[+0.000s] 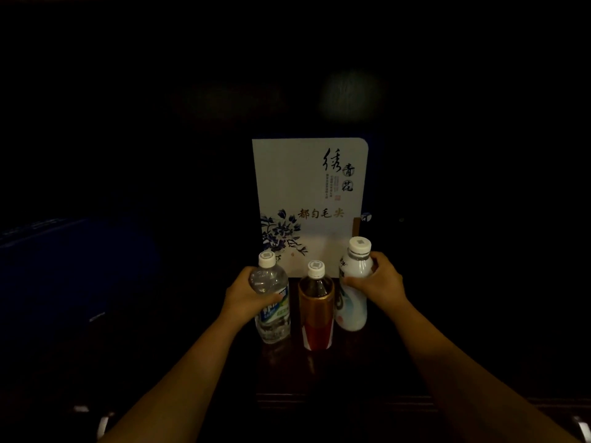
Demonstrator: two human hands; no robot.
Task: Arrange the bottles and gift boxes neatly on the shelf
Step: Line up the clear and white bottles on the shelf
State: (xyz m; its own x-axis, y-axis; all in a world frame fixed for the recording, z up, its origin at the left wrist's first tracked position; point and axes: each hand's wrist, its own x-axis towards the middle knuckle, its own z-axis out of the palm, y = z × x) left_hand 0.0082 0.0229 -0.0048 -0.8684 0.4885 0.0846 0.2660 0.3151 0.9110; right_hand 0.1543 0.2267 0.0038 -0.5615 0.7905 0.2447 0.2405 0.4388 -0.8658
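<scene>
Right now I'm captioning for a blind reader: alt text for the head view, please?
Two hands grip bottles on a dark shelf: left hand on a clear bottle, right hand on a white bottle. An amber bottle stands between, before a white gift box.

There is a single view, from a camera worn on the person's head. It looks forward and slightly down along both forearms at a dark shelf (345,375) close in front, within arm's reach. The wide lens bends the edges, and most of the frame is black. Only the middle is lit: three bottles (316,310) in a row with a gift box (307,193) upright behind them.
</scene>
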